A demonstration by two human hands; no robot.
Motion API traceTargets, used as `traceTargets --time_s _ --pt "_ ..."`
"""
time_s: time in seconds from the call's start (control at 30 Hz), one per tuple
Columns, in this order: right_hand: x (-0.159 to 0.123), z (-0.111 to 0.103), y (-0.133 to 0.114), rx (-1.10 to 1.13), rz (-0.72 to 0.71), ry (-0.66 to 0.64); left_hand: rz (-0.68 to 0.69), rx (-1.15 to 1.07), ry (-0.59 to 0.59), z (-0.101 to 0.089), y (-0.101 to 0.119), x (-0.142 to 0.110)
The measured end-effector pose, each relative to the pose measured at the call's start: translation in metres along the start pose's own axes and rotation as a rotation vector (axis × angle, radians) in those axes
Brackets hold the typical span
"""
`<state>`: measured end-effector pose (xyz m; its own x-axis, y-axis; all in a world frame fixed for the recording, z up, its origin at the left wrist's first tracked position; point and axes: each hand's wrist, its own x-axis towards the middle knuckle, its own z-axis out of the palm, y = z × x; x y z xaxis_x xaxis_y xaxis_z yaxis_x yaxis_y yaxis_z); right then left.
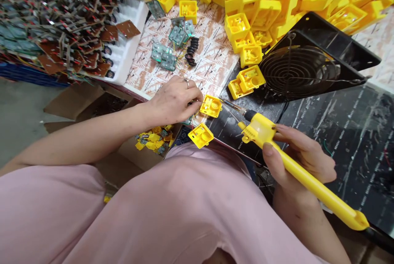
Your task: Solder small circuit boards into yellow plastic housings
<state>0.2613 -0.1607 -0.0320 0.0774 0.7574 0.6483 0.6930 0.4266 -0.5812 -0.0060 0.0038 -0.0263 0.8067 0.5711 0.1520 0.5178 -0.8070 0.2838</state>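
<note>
My right hand [295, 157] grips a yellow soldering iron [308, 177] with a solder feed tube beside its hot end. The iron points left, its tip at the right edge of a small yellow plastic housing [211, 106] on the bench edge. On the housing's left side, my left hand [177, 97] is closed, fingertips pinching what looks like a thin wire by the housing. Partly hidden beneath that hand is a green circuit board [188, 120]. A second yellow housing [201, 135], open side up, lies nearer my lap.
A black fan [295, 65] stands at right, near yellow housings [246, 81] and a large pile behind. Green boards [164, 56] and a black coiled cord [192, 50] lie ahead. A white foam tray [129, 46] heaped with brown boards is at left; yellow parts [155, 138] sit below.
</note>
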Motion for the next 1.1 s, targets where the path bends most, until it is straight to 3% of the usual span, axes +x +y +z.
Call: traceTargets --time_s 0.37,0.57,0.7,0.9,1.1 --pt "0.003 0.000 -0.002 0.008 -0.048 -0.002 -0.038 -0.048 -0.030 0.000 0.003 0.003" --pt "0.011 -0.006 -0.007 0.082 -0.177 -0.145 -0.050 -0.165 -0.068 -0.003 0.005 0.006" --pt "0.016 -0.010 -0.013 0.109 -0.167 -0.274 -0.080 -0.180 -0.124 -0.005 0.007 0.009" --pt "0.028 -0.008 -0.013 0.082 -0.286 -0.331 -0.075 -0.115 -0.171 -0.004 0.011 0.014" --pt "0.041 -0.012 -0.017 0.078 -0.313 -0.435 -0.027 0.021 -0.187 -0.007 0.015 0.017"
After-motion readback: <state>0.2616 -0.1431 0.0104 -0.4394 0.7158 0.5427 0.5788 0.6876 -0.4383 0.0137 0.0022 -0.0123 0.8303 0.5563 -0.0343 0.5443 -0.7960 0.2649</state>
